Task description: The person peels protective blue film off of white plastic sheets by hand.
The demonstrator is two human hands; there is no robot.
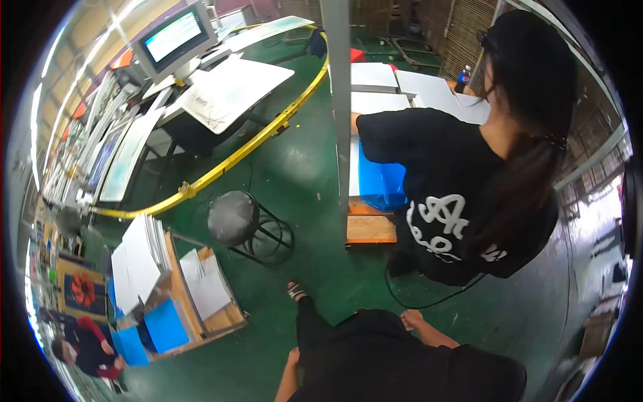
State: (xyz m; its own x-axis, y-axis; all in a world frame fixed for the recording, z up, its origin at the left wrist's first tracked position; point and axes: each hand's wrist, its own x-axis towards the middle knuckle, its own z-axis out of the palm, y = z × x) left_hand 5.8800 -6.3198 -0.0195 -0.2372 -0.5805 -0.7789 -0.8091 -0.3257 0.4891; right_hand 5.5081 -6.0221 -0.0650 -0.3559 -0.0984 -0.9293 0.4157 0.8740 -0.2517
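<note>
My view: left hand (292,358) 6 o'clock, right hand (411,319) 5, can't tell either grip; sheets (206,288) at 8, flat, likely against creasing.

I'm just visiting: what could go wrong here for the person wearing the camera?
A foot might snag the black cable looped on the floor beside the co-worker. The stool stands ahead and to the left of the wearer's sandal, so it could be bumped. The white sheets are stacked unevenly, so some might slide if brushed.
</note>
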